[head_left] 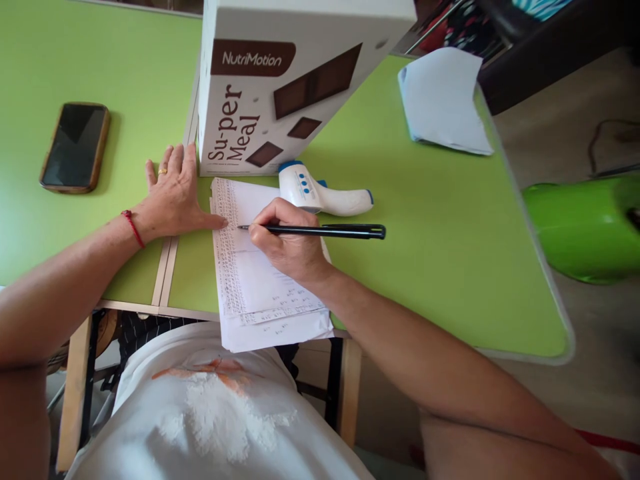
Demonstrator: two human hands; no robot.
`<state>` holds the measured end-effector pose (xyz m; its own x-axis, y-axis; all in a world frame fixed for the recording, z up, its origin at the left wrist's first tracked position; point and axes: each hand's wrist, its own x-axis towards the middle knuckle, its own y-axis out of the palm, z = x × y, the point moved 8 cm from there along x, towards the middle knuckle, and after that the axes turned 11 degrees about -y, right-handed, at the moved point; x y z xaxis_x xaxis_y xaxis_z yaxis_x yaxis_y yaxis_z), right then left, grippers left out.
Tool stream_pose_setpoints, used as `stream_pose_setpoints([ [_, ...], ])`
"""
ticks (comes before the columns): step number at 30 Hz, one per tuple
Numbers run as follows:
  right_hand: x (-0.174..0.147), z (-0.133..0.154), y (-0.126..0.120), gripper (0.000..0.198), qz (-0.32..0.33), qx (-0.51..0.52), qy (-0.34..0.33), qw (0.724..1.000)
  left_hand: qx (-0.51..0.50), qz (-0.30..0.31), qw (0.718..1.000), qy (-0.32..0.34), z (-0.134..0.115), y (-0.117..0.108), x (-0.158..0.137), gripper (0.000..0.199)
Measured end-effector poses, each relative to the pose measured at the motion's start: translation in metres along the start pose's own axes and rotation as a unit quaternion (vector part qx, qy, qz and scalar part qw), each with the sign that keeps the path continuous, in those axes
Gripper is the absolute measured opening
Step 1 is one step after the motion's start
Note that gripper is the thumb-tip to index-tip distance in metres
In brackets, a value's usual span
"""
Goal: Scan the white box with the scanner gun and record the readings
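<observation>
My right hand (293,247) grips a black pen (340,231), its tip on or just over the top sheet of a stack of papers (250,283). Dense handwritten rows run down the left side of that sheet, and sparser marks show lower down. With fingers spread, my left hand (175,197) lies flat on the green table, its thumb touching the papers' left edge. Just beyond my right hand lies a white and blue infrared thermometer (305,189). The stack's lower edge hangs over the table's front edge.
A tall white box (250,80) marked NutriMotion stands behind the papers. To the left lies a phone (76,148) on the green table (425,280). Folded white sheets (445,100) rest at the far right edge. Beyond the table is a green bin-like object (585,230).
</observation>
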<state>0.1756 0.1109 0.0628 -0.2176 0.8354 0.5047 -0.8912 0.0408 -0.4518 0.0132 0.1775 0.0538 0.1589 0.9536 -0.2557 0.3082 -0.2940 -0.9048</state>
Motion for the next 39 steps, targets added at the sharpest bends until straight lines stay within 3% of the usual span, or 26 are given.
stream_pose_setpoints([
  [10,-0.001,-0.002,0.003,0.023,0.020,0.007,0.004,1.000,-0.031,-0.014,0.999,0.036,0.006,0.001,0.004,0.139],
  [19,0.001,0.004,-0.002,0.019,-0.009,-0.003,-0.017,1.000,-0.026,-0.006,0.999,0.024,0.004,0.001,0.004,0.140],
  [27,0.002,0.002,0.001,0.020,0.010,-0.007,-0.010,1.000,-0.018,0.005,1.000,0.016,0.002,0.001,0.002,0.142],
  [32,-0.002,0.012,-0.009,0.022,-0.039,-0.066,-0.057,0.995,-0.031,-0.007,0.999,0.022,0.005,0.001,0.003,0.141],
  [36,-0.005,0.044,-0.029,0.010,-0.120,-0.153,-0.165,0.967,-0.036,-0.008,0.999,0.035,0.005,0.001,0.003,0.138],
  [39,-0.005,0.059,-0.038,0.011,-0.112,-0.200,-0.218,0.949,-0.031,-0.003,0.999,0.026,0.004,0.001,0.001,0.137],
])
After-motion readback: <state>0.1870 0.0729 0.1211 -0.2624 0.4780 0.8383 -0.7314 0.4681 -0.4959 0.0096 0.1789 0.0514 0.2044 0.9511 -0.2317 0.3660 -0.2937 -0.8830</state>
